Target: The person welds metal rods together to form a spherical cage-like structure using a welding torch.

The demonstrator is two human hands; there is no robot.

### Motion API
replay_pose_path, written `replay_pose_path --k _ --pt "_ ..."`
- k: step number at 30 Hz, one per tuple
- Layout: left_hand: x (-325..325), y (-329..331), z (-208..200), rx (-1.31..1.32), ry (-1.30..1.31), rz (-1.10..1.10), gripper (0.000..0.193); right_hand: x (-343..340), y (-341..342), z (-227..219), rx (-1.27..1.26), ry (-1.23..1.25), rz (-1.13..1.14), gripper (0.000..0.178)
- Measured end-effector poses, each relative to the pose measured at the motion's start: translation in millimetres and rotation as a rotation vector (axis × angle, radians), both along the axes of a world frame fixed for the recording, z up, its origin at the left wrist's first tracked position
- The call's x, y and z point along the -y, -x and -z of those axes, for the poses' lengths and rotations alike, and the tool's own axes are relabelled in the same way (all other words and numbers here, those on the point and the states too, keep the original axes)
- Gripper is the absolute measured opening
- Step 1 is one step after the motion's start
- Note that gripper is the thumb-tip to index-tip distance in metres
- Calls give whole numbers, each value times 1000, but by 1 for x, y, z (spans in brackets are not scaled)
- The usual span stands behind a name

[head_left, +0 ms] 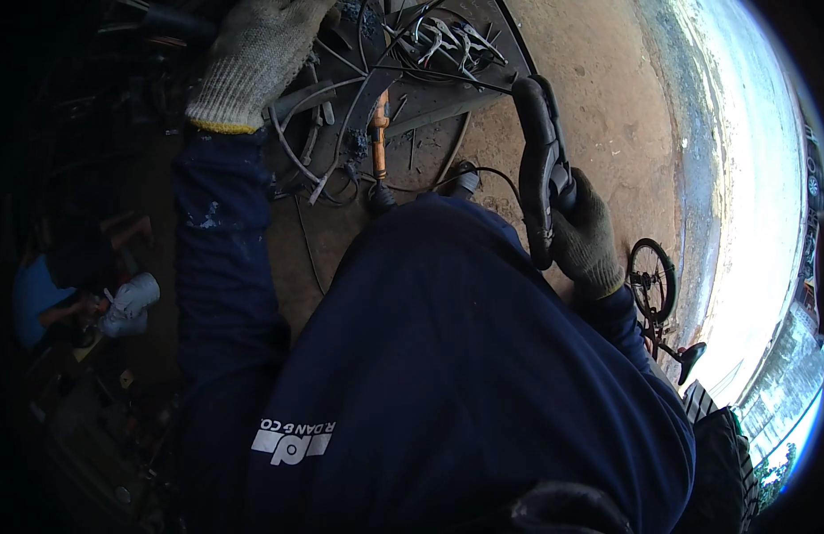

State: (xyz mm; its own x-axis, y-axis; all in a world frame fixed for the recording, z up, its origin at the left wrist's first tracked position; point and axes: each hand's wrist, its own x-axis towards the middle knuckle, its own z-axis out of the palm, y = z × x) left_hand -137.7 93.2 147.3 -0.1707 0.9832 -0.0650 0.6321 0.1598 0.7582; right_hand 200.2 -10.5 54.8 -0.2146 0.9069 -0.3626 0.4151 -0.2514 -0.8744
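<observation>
My left hand (262,62), in a pale knit glove with a yellow cuff, reaches to the dark worktable at the upper left; its fingers are cut off or lost in shadow. Thin bent metal rods (348,125) and cables lie beside it. On my right, my right hand (588,233), in a greyish glove, is closed around the back of a black curved shell that looks like a hand-held welding shield (538,165), seen edge-on. An orange-handled tool (379,133) lies between my hands at the table's near edge.
Silver locking clamps (452,40) and coiled wire lie on the dark table (430,111). Cables trail over the brown floor (599,53). A bicycle (652,280) stands at right, near a tyre (746,463). Another person in blue (43,298) is low at left among dark clutter.
</observation>
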Motion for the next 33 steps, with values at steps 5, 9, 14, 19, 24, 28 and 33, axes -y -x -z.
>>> replay_pose_path --k 5,9,14,19,24,28,33 --pt "-1 5 2 74 0 0 27 4 2 0 46 -36 -17 44" --pt "-4 1 -2 106 27 -7 27 7 0 6 1 -19 12 44" --pt "-5 1 -2 32 12 -32 29 9 0 6 28 -4 -1 45" --pt "-1 -5 -6 61 -19 0 30 11 1 14 7 -23 12 45" --pt "-3 -12 -14 29 31 -66 28 11 -1 15 16 -23 0 44" --pt "4 0 -11 92 31 -88 26 3 10 -18 265 -91 -211 47" --pt "-10 -3 1 121 13 63 26 1 13 -29 317 -69 -202 47"
